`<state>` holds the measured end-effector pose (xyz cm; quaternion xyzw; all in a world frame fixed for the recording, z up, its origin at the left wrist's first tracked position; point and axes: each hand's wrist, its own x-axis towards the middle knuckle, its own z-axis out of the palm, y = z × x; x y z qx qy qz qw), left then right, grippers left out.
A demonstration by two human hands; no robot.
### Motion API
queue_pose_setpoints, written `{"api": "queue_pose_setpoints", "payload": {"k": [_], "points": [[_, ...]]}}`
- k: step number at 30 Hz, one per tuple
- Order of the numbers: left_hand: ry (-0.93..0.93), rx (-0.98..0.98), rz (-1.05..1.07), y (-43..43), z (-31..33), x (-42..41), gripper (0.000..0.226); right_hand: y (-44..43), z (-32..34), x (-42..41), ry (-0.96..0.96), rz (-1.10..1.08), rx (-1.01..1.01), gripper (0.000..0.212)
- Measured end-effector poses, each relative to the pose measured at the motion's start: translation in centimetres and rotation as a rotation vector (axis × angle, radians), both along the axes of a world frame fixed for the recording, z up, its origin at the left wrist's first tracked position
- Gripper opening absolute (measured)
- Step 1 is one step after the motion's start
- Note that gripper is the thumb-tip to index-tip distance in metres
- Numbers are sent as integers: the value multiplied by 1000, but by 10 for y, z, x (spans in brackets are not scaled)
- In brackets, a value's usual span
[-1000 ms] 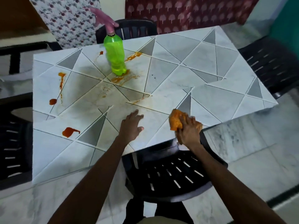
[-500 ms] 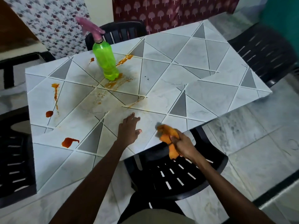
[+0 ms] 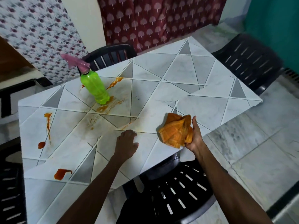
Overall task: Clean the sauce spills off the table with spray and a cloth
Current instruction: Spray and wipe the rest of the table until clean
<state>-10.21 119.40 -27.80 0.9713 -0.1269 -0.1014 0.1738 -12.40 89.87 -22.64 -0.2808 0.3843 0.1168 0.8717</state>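
Observation:
A grey and white triangle-patterned table [image 3: 202, 88] carries orange-red sauce spills: a blob [image 3: 62, 173] near the front left, a drip streak [image 3: 47, 122] at the left, and smears [image 3: 107, 105] around the base of a green spray bottle [image 3: 95, 88] with a pink trigger head. My right hand [image 3: 195, 136] grips a crumpled orange cloth [image 3: 175, 131] at the table's near edge, lifted off the surface. My left hand [image 3: 127, 144] rests flat on the table, fingers together, holding nothing.
Black plastic chairs stand around the table: one [image 3: 178, 191] right below my arms, one [image 3: 111, 55] behind the bottle, one [image 3: 247, 62] at the right, others at the left edge. Patterned curtains hang behind. The floor is pale marble tile.
My right hand has brought the cloth from below the table's edge up over the near edge, with the cloth spread more open. My left hand stayed planted. The view shifted closer.

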Motion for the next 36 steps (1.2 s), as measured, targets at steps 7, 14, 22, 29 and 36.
{"api": "queue_pose_setpoints", "payload": {"k": [7, 14, 22, 29, 36], "points": [[-45, -65, -83, -13, -9, 33, 33, -13, 1, 28, 5, -25, -194, 43], [-97, -205, -152, -45, 8, 63, 26, -14, 6, 39, 131, 112, -318, 40], [2, -123, -158, -50, 3, 72, 28, -39, -6, 64, 311, 598, -1205, 61], [21, -112, -95, -18, -1, 65, 27, -26, -14, 48, 360, 753, -1743, 71], [-35, -121, 58, 55, 13, 79, 28, 45, 37, 88, -221, 679, -1503, 37]]}}
